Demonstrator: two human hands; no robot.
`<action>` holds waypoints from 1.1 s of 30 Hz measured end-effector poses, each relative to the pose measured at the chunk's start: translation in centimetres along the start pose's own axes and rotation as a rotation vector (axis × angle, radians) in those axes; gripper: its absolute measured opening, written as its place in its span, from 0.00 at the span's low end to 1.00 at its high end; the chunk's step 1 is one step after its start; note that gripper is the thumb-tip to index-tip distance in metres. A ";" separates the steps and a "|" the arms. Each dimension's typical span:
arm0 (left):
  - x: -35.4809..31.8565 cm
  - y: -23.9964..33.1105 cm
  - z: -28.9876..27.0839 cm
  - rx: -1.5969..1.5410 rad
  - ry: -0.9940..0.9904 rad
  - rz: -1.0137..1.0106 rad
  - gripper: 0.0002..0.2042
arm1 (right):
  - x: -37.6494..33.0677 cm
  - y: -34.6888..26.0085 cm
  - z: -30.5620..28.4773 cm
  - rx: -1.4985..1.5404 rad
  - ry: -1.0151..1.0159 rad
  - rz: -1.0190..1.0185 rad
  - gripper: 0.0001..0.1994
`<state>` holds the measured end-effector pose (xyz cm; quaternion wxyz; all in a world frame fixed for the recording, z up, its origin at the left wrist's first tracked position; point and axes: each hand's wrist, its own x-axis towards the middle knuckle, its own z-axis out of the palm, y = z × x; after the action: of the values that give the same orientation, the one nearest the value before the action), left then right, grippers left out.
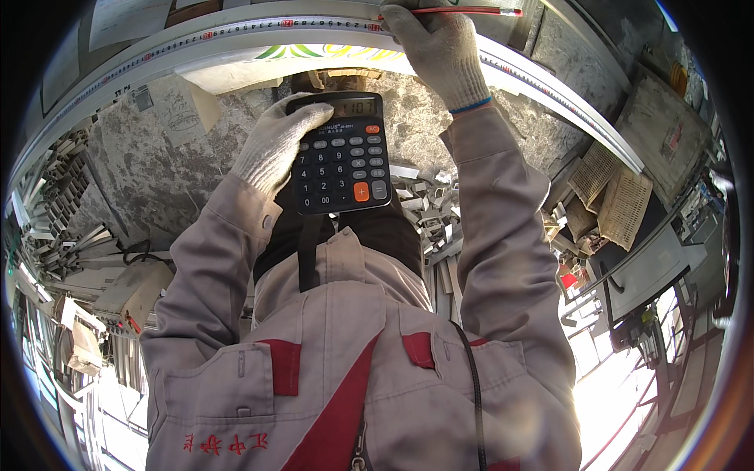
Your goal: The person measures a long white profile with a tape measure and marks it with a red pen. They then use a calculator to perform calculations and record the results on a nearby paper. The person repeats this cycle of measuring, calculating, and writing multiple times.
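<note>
Head view, looking down: my left hand (275, 145), in a white knit glove, is wrapped around the left edge of a black desk calculator (342, 153), thumb lying over the top-left corner by the display, fingers curled closed on its side. The calculator sits tilted in front of my chest, display lit with digits, its orange key at the lower right of the keypad.

My right hand (436, 43), gloved the same with a blue band at the cuff, is stretched up and away, fingers pinched shut on a red pencil (463, 10) that lies along the top edge of the picture. The pencil rests against a long pale metal rail with a ruler scale (236, 31) that curves across the upper frame.

Under the rail, a grey concrete floor (141, 169) with short offcuts of aluminium profile (428, 208) scattered near my right sleeve, more stacked at far left (59, 177). Woven baskets (613, 192) sit at the right. My grey work jacket with red trim (345, 369) fills the lower frame.
</note>
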<state>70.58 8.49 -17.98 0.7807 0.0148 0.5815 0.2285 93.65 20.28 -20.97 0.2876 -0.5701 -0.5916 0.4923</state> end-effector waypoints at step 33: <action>-0.1 0.1 0.1 0.033 -0.012 -0.012 0.10 | -0.1 -0.4 -0.1 0.016 -0.018 -0.019 0.04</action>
<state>70.61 8.57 -17.79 0.7853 0.0258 0.5804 0.2141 93.57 20.29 -20.56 0.2915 -0.5578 -0.5954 0.4994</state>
